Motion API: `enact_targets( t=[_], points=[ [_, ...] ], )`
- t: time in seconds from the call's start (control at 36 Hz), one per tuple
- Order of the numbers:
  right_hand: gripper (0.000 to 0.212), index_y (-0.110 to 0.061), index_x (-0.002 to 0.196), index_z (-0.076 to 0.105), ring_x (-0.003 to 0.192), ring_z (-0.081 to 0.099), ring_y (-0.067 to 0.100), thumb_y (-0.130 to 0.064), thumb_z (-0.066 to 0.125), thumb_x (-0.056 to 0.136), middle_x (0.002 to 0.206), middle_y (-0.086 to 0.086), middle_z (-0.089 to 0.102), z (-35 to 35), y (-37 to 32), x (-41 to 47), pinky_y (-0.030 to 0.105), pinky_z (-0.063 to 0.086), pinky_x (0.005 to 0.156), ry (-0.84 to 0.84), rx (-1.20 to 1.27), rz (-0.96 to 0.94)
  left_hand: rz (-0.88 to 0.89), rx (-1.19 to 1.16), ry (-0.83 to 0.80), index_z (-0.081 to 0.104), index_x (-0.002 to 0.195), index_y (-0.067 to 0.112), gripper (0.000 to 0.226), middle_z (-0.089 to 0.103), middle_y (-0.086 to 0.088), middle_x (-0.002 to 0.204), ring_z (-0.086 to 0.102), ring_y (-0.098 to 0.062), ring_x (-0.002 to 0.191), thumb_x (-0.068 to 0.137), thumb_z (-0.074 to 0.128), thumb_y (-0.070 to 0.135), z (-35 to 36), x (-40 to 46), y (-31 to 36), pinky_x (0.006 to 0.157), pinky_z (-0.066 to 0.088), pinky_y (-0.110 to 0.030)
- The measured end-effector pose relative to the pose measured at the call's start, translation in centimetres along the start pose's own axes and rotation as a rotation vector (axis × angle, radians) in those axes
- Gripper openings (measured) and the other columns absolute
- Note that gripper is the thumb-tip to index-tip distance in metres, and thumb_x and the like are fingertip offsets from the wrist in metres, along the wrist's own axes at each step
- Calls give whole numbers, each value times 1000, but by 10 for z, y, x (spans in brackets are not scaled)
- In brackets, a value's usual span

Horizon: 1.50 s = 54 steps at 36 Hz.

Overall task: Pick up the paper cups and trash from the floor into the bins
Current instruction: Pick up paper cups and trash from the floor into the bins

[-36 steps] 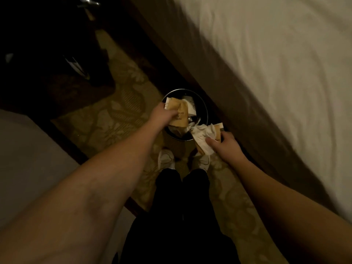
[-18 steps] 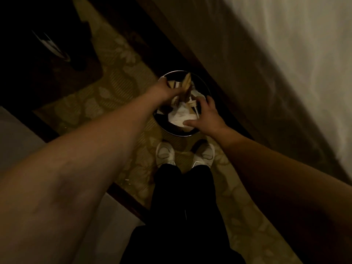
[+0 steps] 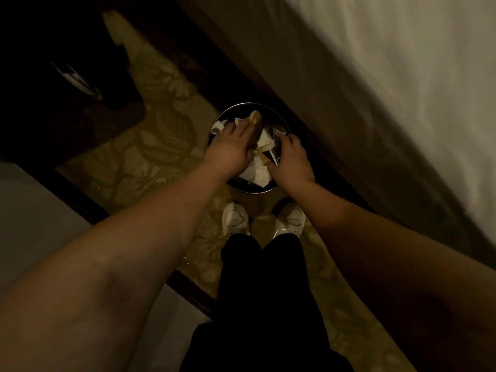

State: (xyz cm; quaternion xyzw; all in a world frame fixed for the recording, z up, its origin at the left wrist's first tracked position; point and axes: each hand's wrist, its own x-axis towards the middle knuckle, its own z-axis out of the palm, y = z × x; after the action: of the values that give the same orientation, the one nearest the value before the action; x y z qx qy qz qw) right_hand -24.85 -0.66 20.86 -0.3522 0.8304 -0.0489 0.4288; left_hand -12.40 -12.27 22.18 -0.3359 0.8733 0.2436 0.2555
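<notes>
A round dark bin (image 3: 251, 191) with a shiny rim stands on the carpet just in front of my shoes. It holds crumpled white paper (image 3: 255, 171), tan card pieces and other scraps. My left hand (image 3: 233, 147) reaches palm down into the bin, and its fingers lie on a tan paper cup (image 3: 256, 118) that sticks out past the fingertips. My right hand (image 3: 292, 157) is over the bin's right side, fingers curled down onto the trash and thumb against the white paper. Its palm side is hidden.
A bed with a white sheet (image 3: 402, 89) and dark wooden frame runs along the right. Another white bed corner (image 3: 32, 224) is at the left. Patterned carpet (image 3: 150, 157) lies between them, and dark furniture (image 3: 67, 76) fills the upper left.
Both hands have gone from holding the cup and the white paper above the bin's edge to down inside it. The white paper now lies in the bin.
</notes>
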Motion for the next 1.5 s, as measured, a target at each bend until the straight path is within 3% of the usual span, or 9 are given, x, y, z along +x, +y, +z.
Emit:
enact_targets(
  t=[0.11, 0.22, 0.42, 0.56, 0.78, 0.92, 1.11, 1.5],
  points=[
    [76, -23, 155, 26, 137, 41, 29, -34, 63, 90, 156, 4, 33, -4, 0, 12, 47, 42, 106, -132, 32, -42, -22, 170, -249, -1, 159, 20, 63, -6, -1, 167, 5, -31, 151, 106, 30, 35, 2, 16, 4, 120, 11, -50],
    [68, -24, 153, 32, 133, 46, 28, -31, 61, 92, 152, 6, 41, -13, -2, 11, 41, 44, 105, -200, 61, -67, -194, 187, -317, 8, 159, 18, 67, -1, -6, 167, 4, -33, 151, 103, 40, 34, -4, 24, -6, 120, 7, -53],
    [53, -19, 144, 46, 125, 50, 31, -40, 54, 96, 143, 12, 45, -41, -7, -16, 44, 46, 101, -183, 5, -10, -134, -65, -46, 38, 150, 18, 53, 34, -6, 156, 33, -30, 141, 100, 44, 35, -36, -6, -1, 111, 29, -49],
    [53, -16, 145, 45, 126, 50, 31, -34, 56, 96, 145, 13, 43, -70, -19, -59, 40, 46, 100, -199, -23, 24, -208, -269, -8, 59, 127, 14, 37, 57, -11, 126, 53, -31, 118, 98, 44, 32, -74, -45, 4, 97, 46, -47],
    [48, -16, 139, 52, 114, 56, 28, -34, 57, 94, 134, 11, 53, -141, -58, -161, 34, 47, 86, -153, -5, 34, -242, -244, -50, 57, 133, 20, 41, 61, -6, 129, 58, -26, 115, 98, 47, 37, -168, -132, 33, 96, 50, -43],
    [50, -12, 141, 50, 118, 57, 29, -32, 57, 96, 137, 11, 54, -194, -81, -231, 40, 50, 96, -100, 18, 54, -157, -218, -15, 60, 129, 15, 36, 64, -6, 123, 61, -25, 110, 98, 48, 31, -230, -184, 72, 92, 52, -43],
    [56, -13, 149, 41, 131, 48, 30, -34, 55, 99, 149, 10, 45, -259, -79, -323, 40, 43, 105, 5, 4, 94, 26, -170, -44, 52, 139, 18, 43, 59, -4, 134, 58, -24, 116, 100, 48, 35, -301, -236, 139, 98, 50, -46],
    [61, -17, 150, 39, 136, 43, 27, -42, 54, 96, 155, 3, 39, -334, 12, -491, 40, 38, 109, 377, 62, 289, 554, 137, 19, 51, 141, 17, 43, 47, -2, 149, 46, -24, 133, 102, 47, 34, -360, -285, 332, 108, 38, -39]
  ],
)
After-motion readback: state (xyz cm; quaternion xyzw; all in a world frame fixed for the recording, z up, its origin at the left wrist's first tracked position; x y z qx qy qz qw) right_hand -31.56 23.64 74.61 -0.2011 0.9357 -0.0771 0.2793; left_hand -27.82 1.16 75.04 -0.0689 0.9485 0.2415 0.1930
